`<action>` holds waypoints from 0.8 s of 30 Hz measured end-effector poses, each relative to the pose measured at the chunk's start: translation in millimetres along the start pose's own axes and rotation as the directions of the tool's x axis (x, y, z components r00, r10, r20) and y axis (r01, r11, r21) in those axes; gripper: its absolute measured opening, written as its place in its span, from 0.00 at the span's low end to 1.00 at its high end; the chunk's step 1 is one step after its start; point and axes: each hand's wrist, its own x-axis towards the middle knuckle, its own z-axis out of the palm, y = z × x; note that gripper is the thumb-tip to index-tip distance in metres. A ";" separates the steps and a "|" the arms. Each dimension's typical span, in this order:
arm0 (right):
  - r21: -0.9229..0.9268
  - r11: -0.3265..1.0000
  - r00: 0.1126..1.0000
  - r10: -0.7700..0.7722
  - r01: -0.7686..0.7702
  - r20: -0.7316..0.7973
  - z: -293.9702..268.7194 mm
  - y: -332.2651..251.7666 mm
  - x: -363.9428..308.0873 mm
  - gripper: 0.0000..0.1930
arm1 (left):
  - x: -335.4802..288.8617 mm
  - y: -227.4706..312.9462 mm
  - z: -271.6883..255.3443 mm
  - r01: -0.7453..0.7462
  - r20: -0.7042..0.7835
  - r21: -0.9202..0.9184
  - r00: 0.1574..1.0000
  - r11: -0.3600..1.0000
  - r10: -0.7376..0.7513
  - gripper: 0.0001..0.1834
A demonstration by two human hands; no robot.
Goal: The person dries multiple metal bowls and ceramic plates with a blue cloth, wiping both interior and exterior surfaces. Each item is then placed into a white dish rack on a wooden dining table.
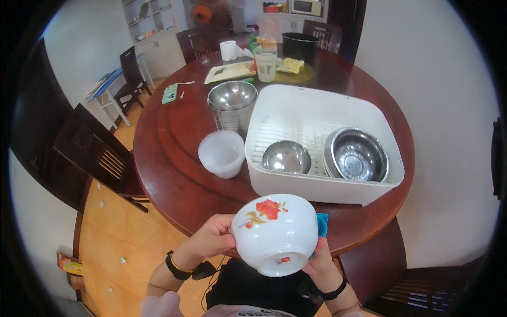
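Just off the table's near edge I hold up a white bowl (pixel 277 235) with a red flower on its side. It is tipped so that its outside and foot face me. My left hand (pixel 214 238) grips the bowl's left side, its fingers partly hidden behind it. On the lower right, my right hand (pixel 323 267) grips the same bowl, the thumb against the outside. A piece of blue cloth (pixel 322 224) sticks out beside the bowl just above my right hand. Whether those hidden fingers also hold the cloth, I cannot tell.
On the round brown table (pixel 174 158) stands a white bin (pixel 322 187) with metal bowls in it. Left of it are translucent plastic bowls (pixel 222 153) and stacked metal bowls (pixel 232 103). Behind are a cup (pixel 265 66), a black pot (pixel 300 47) and a paper roll (pixel 228 50).
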 end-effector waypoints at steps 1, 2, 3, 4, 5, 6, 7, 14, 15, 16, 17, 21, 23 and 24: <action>0.004 1.000 1.000 -0.025 0.025 -0.005 -2.4 1.9 2.2 0.40 | 0.6 1.2 3.9 -0.051 -0.011 0.139 0.999 0.989 0.053 0.27; -0.001 0.999 0.998 -0.039 0.039 -0.040 -6.8 3.6 3.8 0.39 | -0.7 1.7 5.7 -0.095 0.008 0.171 0.995 0.981 0.096 0.24; -0.007 0.999 0.996 -0.054 0.053 -0.074 -10.9 5.0 5.9 0.37 | -3.0 1.4 7.1 -0.140 0.027 0.203 0.990 0.969 0.137 0.22; -0.012 0.998 0.992 -0.068 0.067 -0.107 -12.6 4.5 9.0 0.36 | -4.8 2.6 9.2 -0.183 0.046 0.235 0.983 0.955 0.177 0.20; -0.094 0.991 0.980 -0.112 0.097 -0.163 -6.5 4.2 12.5 0.30 | -5.9 12.5 15.1 -0.200 0.043 0.277 0.980 0.940 0.196 0.13; -0.066 0.994 0.974 -0.100 0.088 -0.201 -11.1 3.2 15.1 0.29 | -6.0 21.9 17.9 -0.244 0.067 0.388 0.969 0.889 0.237 0.12; -0.038 0.996 0.967 -0.087 0.081 -0.239 -20.6 4.5 18.1 0.28 | -6.7 30.6 18.7 -0.285 0.095 0.493 0.957 0.822 0.275 0.11; -0.053 0.995 0.954 -0.098 0.087 -0.282 -38.7 7.8 22.4 0.22 | -6.6 99.1 47.9 -0.330 0.028 0.857 0.797 0.396 0.604 0.08; -0.072 0.993 0.949 -0.109 0.091 -0.297 -35.2 8.4 20.9 0.22 | 0.9 108.5 50.4 -0.316 0.082 0.916 0.751 0.248 0.656 0.07; -0.093 0.991 0.942 -0.121 0.096 -0.313 -33.4 9.2 20.4 0.21 | 10.7 114.5 44.2 -0.289 0.184 0.957 0.697 0.037 0.693 0.07; -0.079 0.993 0.941 -0.104 0.083 -0.322 -33.5 12.4 21.3 0.21 | 18.8 123.9 37.9 -0.251 0.272 0.958 0.661 -0.136 0.699 0.07; -0.065 0.992 0.942 -0.123 0.108 -0.314 -34.3 11.8 18.7 0.21 | 67.7 146.9 12.2 -0.087 0.122 0.992 0.614 -0.087 0.779 0.07; -0.042 0.992 0.937 -0.130 0.123 -0.324 -33.4 9.8 16.8 0.21 | 96.4 158.2 -11.0 -0.084 0.133 0.991 0.598 -0.103 0.790 0.07; -0.024 0.992 0.940 -0.124 0.123 -0.318 -35.0 9.3 16.1 0.20 | 109.7 161.9 -21.4 -0.083 0.134 0.991 0.589 -0.106 0.797 0.07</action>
